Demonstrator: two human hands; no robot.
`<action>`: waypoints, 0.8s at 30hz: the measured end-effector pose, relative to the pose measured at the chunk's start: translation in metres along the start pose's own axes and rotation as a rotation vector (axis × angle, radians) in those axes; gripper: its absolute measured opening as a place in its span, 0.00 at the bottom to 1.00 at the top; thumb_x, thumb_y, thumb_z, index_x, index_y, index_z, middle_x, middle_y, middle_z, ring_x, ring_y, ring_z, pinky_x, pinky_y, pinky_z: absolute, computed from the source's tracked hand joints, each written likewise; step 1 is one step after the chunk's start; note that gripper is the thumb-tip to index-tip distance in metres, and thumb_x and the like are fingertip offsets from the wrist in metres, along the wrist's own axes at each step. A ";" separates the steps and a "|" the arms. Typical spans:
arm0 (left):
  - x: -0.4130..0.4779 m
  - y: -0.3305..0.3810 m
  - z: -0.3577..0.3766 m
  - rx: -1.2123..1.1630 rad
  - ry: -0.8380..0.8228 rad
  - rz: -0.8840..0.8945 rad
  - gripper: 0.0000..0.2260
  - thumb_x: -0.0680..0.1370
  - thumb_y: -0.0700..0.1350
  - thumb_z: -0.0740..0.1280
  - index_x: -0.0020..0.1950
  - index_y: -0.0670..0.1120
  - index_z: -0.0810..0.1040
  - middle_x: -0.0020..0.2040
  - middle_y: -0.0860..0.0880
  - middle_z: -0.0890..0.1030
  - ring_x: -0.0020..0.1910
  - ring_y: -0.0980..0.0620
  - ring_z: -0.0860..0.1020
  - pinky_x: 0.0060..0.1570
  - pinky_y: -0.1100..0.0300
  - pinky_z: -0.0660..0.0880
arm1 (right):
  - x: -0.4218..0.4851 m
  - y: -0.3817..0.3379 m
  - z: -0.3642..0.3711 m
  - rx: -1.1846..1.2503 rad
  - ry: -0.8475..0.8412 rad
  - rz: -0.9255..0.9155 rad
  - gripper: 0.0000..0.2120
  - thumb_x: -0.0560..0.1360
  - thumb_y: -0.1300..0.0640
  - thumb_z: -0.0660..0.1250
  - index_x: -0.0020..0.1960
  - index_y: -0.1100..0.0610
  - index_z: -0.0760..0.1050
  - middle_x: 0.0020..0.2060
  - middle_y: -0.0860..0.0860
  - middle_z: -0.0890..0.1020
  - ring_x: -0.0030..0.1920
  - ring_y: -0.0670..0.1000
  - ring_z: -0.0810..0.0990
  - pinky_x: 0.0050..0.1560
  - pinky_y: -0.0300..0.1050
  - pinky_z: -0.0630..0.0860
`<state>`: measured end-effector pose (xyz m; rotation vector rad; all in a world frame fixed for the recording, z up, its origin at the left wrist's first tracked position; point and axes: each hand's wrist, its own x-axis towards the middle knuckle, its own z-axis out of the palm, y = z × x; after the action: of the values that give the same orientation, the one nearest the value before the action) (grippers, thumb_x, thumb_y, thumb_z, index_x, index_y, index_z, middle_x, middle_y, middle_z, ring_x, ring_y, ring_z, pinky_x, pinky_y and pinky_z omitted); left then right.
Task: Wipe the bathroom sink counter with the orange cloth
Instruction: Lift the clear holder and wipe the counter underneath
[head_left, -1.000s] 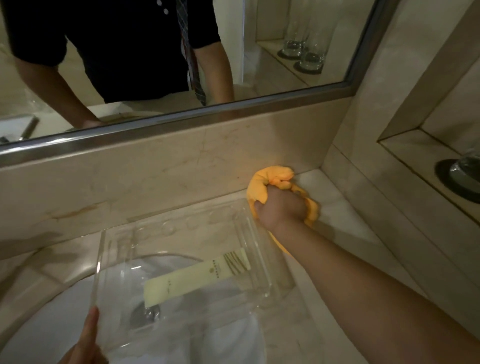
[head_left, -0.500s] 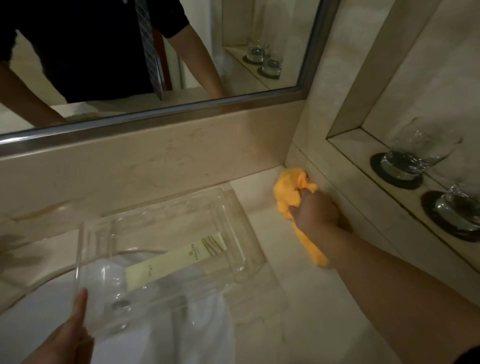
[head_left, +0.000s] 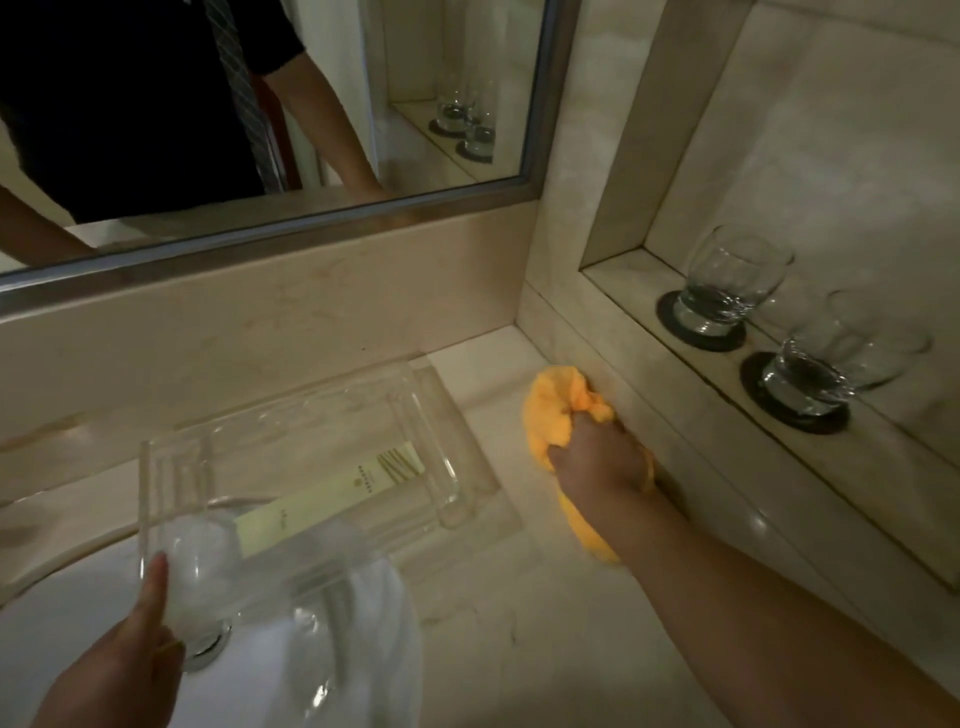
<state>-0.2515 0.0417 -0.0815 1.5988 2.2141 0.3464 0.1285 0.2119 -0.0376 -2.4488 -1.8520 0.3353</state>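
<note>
The orange cloth (head_left: 558, 415) is being gripped, bunched, in the closed fingers of the right hand (head_left: 597, 460) and is being pressed onto the marble counter (head_left: 519, 649), tight against the foot of the side wall, near the back corner. One end is bulging out past the knuckles; the other is trailing under the wrist. The clear acrylic tray (head_left: 291, 447), with a pale paper packet (head_left: 332, 501) lying in it, is being held at its near corner by the left hand (head_left: 119, 660), thumb laid up its wall, over the white sink basin (head_left: 57, 618), apart from the cloth. Drinking glasses (head_left: 732, 283) are standing on dark coasters (head_left: 701, 332) on the niche shelf (head_left: 634, 270).
</note>
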 end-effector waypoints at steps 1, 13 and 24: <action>-0.001 0.008 0.001 0.000 0.004 0.041 0.38 0.64 0.33 0.72 0.72 0.39 0.62 0.27 0.38 0.77 0.19 0.43 0.72 0.26 0.57 0.72 | -0.003 0.008 0.001 -0.004 -0.012 0.040 0.22 0.72 0.44 0.65 0.62 0.52 0.70 0.61 0.57 0.75 0.60 0.60 0.75 0.55 0.51 0.73; 0.023 0.143 0.023 -0.019 0.088 0.096 0.32 0.77 0.41 0.59 0.76 0.45 0.45 0.46 0.41 0.79 0.42 0.43 0.76 0.39 0.57 0.65 | -0.093 0.099 0.001 -0.071 0.018 0.060 0.17 0.69 0.43 0.64 0.54 0.49 0.72 0.53 0.51 0.80 0.54 0.54 0.80 0.51 0.47 0.75; 0.045 0.186 0.039 -0.036 0.039 0.078 0.33 0.78 0.42 0.60 0.76 0.44 0.44 0.40 0.43 0.78 0.36 0.48 0.72 0.36 0.56 0.68 | -0.134 0.142 -0.005 -0.008 -0.041 0.109 0.28 0.70 0.40 0.62 0.68 0.44 0.63 0.67 0.49 0.72 0.65 0.51 0.71 0.63 0.44 0.66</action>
<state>-0.0883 0.1430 -0.0471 1.6758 2.1657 0.4407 0.2294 0.0443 -0.0389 -2.5735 -1.7414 0.3863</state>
